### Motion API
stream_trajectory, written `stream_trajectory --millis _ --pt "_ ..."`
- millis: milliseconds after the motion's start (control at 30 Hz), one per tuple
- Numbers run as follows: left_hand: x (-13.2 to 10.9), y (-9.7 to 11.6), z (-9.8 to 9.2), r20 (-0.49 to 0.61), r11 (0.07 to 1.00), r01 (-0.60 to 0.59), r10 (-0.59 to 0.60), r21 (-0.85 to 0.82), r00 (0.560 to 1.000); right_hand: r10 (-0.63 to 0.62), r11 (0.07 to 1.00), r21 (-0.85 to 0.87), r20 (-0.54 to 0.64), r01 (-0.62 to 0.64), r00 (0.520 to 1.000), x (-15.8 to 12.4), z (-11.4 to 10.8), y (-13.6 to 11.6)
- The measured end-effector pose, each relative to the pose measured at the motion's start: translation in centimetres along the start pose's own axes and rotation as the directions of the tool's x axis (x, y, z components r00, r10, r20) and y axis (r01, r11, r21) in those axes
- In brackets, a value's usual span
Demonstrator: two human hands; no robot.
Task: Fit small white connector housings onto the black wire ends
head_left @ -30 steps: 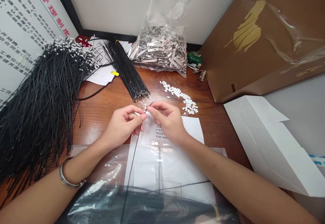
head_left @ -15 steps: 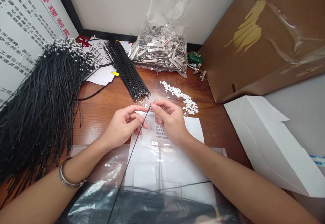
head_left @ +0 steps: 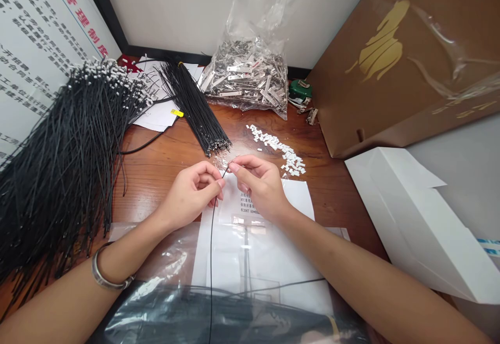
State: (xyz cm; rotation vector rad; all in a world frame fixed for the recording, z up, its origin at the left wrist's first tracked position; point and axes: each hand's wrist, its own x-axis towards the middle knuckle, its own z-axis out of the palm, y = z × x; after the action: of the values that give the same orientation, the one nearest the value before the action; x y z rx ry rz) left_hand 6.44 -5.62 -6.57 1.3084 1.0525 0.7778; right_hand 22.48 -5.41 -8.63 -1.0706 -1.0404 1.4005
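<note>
A thin black wire hangs from my fingertips down over the paper and the clear plastic below. My right hand pinches its upper end between thumb and index finger; the tip is mostly hidden there. Lower on the same wire, my left hand has thumb and index finger closed, its other fingers curled. Just beyond my fingertips lie small clear pieces, too small to make out. A bundle of black wires with bare metal ends points toward my hands. Small white connector housings are scattered to the right of it.
At left rises a large heap of black wires with white ends. Behind stand a plastic bag of metal clips and a green tape measure. A brown box and white carton flank the right. Bagged wires lie in front.
My left thumb and index finger have closed on the wire. The wire's upper end has dipped slightly left between my right fingers, and its hanging part has swung right, now nearly vertical.
</note>
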Motion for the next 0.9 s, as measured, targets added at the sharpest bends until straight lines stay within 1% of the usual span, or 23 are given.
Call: stream_trajectory --millis 167,267,400,633,767,833,900 --pt "0.21 0.06 -0.06 0.004 1.0 -0.018 0.018 -0.025 1.0 -0.031 0.998 -0.059 0.072 0.035 0.997 -0.03 -0.05 -0.25" --pt "0.34 0.07 -0.18 0.012 0.998 -0.025 0.026 -0.054 1.0 -0.041 0.997 -0.057 0.057 0.045 0.998 -0.05 -0.04 -0.23" --pt "0.35 0.03 -0.28 0.015 0.997 -0.002 0.003 -0.077 1.0 -0.05 0.996 -0.073 0.03 0.052 0.998 -0.07 -0.05 -0.14" --pt "0.38 0.02 -0.37 0.039 0.998 0.032 -0.03 -0.062 0.999 -0.059 0.995 -0.079 0.037 0.061 0.998 0.05 -0.22 -0.06" --pt "0.41 -0.08 -0.39 0.054 0.996 0.02 -0.015 -0.085 0.998 -0.075 0.993 -0.087 0.038 0.078 0.996 0.11 -0.23 -0.02" --pt "0.36 -0.15 -0.33 0.054 0.995 0.004 0.001 -0.095 0.999 -0.105 0.988 -0.113 0.039 0.109 0.994 0.06 -0.17 0.0" --pt "0.26 -0.22 -0.24 0.037 0.997 -0.017 0.02 -0.069 0.999 -0.135 0.978 -0.156 0.048 0.141 0.99 -0.04 -0.09 0.03"
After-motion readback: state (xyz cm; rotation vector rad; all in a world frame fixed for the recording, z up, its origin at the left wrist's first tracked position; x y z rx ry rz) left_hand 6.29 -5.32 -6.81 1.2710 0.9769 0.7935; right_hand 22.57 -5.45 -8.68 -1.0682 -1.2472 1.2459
